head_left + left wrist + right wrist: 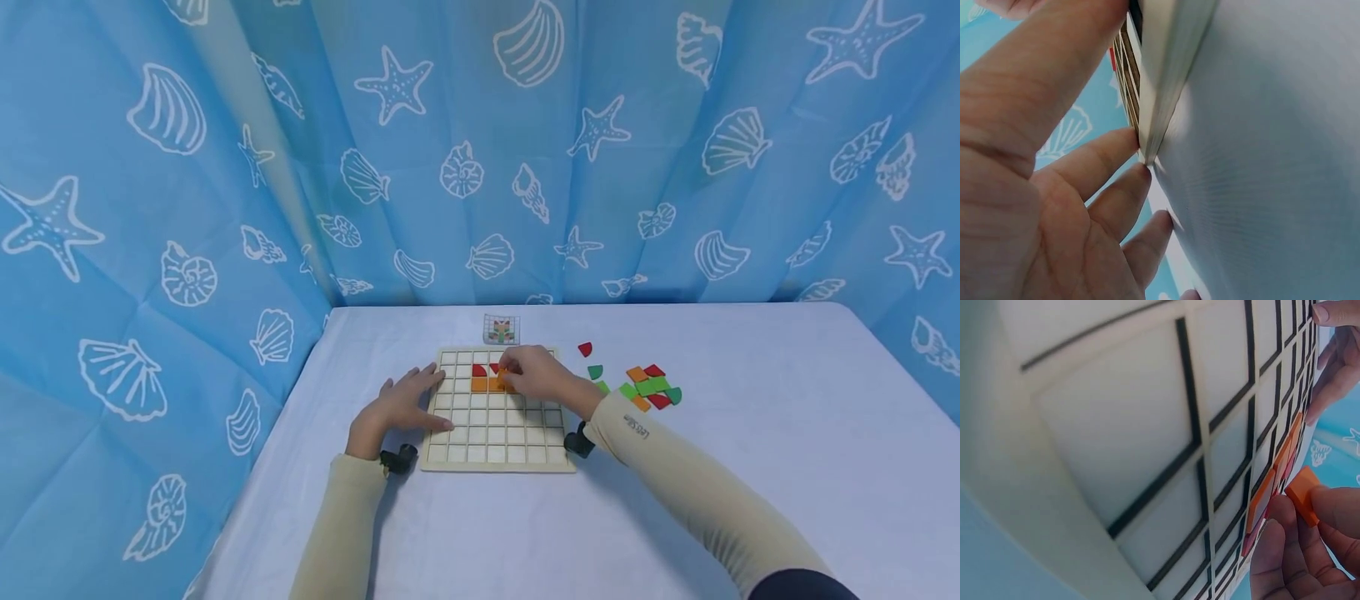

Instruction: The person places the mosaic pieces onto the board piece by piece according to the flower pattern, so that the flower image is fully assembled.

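Observation:
A pale wooden grid board (477, 435) lies flat on the table. My right hand (537, 372) is over its upper part, pinching an orange square tile (1302, 489) between thumb and fingers. Below that hand, orange tiles (479, 384) sit in a row of cells, with red curved tiles (478, 370) in the row behind; the hand partly covers both rows. My left hand (400, 404) rests at the board's left edge, fingers spread. In the left wrist view, its fingertips (1127, 139) touch the board's side.
Behind the board lies a small pattern card (501, 329) with a coloured design on a grid. Loose red, orange and green tiles (652, 385) are scattered right of the board, a few close to my right forearm. A blue shell-print curtain (450, 208) hangs along the table's back.

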### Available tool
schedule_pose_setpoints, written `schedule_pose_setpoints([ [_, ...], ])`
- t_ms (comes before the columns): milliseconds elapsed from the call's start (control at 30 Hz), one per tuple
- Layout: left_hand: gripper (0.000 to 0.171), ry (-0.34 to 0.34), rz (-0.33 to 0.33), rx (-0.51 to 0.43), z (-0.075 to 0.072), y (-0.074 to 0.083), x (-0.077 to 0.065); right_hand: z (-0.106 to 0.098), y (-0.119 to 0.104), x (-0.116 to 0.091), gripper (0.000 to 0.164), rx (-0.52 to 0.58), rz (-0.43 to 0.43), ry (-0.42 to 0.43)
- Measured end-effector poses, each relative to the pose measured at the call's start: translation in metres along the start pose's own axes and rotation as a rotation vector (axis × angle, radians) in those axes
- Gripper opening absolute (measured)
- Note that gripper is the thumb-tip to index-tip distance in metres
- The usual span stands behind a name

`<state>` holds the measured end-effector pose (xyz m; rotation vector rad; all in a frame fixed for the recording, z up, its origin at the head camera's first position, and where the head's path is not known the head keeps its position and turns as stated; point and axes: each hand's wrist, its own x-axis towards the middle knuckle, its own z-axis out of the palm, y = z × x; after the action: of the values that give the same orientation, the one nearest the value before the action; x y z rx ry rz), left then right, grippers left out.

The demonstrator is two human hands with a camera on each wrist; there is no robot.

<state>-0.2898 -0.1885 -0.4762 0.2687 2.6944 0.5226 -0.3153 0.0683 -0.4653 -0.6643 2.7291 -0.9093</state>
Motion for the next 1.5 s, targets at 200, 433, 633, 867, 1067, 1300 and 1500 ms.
schedule_pose_setpoints([
  [200,0.099,-0.001,0.004,0.002,0.001,-0.002,0.001,0.005,-0.002,-0.002,0.016,0.031,0.013,-0.007],
  [433,0.098,-0.001,0.006,-0.009,0.002,-0.001,0.002,0.010,-0.005,-0.004,0.016,0.063,0.025,-0.028],
  [633,0.097,0.003,0.001,-0.014,0.000,0.003,-0.002,0.015,-0.007,-0.005,0.011,0.029,0.014,-0.039],
  [867,0.099,-0.001,-0.004,-0.010,-0.004,0.001,0.000,0.018,-0.010,-0.005,0.011,-0.072,-0.038,-0.037],
  [1067,0.099,0.000,-0.004,-0.012,-0.003,-0.001,0.002,0.020,-0.009,-0.007,0.007,-0.064,-0.014,-0.030],
  [1300,0.100,0.005,-0.005,-0.012,0.000,-0.001,0.003,0.019,-0.011,-0.009,0.007,-0.061,-0.013,-0.035],
  [1500,0.099,0.009,-0.010,-0.007,-0.001,0.000,0.001,0.021,-0.011,-0.006,0.005,-0.085,-0.006,-0.035],
])
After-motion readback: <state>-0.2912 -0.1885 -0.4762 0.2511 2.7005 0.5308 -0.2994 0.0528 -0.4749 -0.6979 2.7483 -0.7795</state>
